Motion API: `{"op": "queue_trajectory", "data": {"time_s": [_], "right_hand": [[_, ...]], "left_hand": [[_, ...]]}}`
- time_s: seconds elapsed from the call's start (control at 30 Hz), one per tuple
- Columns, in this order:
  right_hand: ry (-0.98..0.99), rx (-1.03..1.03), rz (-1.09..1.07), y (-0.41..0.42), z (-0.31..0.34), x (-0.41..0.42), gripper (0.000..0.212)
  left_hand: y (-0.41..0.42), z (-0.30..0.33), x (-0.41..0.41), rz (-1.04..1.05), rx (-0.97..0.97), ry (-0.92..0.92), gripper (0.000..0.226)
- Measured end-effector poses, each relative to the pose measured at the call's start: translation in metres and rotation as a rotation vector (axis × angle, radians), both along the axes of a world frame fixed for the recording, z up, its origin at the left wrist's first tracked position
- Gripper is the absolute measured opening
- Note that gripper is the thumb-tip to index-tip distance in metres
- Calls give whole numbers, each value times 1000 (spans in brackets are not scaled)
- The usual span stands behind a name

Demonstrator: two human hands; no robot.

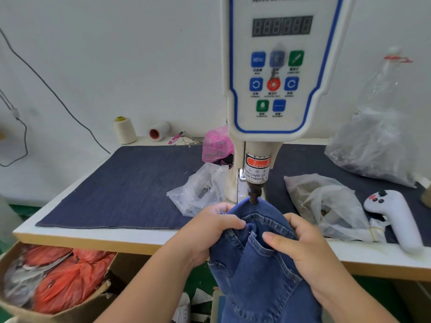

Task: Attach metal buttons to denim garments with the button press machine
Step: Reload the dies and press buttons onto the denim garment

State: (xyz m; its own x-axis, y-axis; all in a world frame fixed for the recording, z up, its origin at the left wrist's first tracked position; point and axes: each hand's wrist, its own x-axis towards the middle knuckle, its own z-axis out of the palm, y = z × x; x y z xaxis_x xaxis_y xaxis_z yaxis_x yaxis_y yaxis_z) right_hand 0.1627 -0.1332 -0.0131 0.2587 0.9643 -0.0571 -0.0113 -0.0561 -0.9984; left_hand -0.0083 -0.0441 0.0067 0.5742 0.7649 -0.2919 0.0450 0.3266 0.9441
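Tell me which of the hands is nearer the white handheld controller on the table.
Right. The right hand grips the denim garment just left of the white controller; the left hand grips the denim's far side.

We are holding the jeans [254, 259] under the press [256, 164], left hand [210, 229] left, right hand [300, 248] right. Bags [198, 190] are lying either side of the press on the table [93, 234]; a box [35, 306] is sitting below its left edge.
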Motion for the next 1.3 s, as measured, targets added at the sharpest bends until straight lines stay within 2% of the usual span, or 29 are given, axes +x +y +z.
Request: {"op": "queue_trajectory", "data": {"time_s": [0.1,0.2,0.27,0.37,0.47,0.53,0.6,0.67,0.8,0.93,1.0,1.03,1.07,1.13,1.2,1.23,1.3], "right_hand": [[2,-52,17,1,-4,-2,15],[-19,-89,64,-5,-5,-6,23],[-26,-77,99,-11,-5,-6,32],[26,-30,167,-18,-3,-4,34],[78,42,232,-20,2,-2,31],[64,82,260,-19,11,-1,26],[-29,91,261,-21,19,-2,29],[-163,85,249,-31,31,-5,37],[-425,-12,311,-44,40,-17,55],[-397,-27,423,-53,22,-33,43],[-394,-136,263,-45,24,-38,47],[-421,-113,207,-46,18,-36,46],[-388,-90,196,-53,18,-35,48],[-312,12,182,-49,18,-39,58],[-262,120,195,-43,26,-46,52],[-250,163,202,-41,28,-49,45],[-203,254,219,-38,34,-54,37]], "left_hand": [[0,-3,-1,4,-13,30,22],[-5,-6,-13,-91,-70,-2,37],[-8,-8,-23,-193,-73,-44,48],[-15,-3,-31,-384,-34,-115,69],[-20,6,-33,-598,66,-192,80],[-22,13,-33,-661,55,-280,76],[-23,18,-33,-645,7,-404,58],[-24,20,-33,-578,-49,-505,49],[-18,30,-38,-349,-76,-534,41],[-17,38,-39,-244,-80,-446,47],[-20,37,-40,-194,-95,-401,45],[-22,39,-42,-133,-50,-327,41],[-21,38,-47,-34,59,-198,36],[-20,36,-59,187,386,201,26],[-19,32,-66,349,611,477,34],[-22,28,-72,382,678,527,38],[-38,33,-82,360,763,476,38]]}}
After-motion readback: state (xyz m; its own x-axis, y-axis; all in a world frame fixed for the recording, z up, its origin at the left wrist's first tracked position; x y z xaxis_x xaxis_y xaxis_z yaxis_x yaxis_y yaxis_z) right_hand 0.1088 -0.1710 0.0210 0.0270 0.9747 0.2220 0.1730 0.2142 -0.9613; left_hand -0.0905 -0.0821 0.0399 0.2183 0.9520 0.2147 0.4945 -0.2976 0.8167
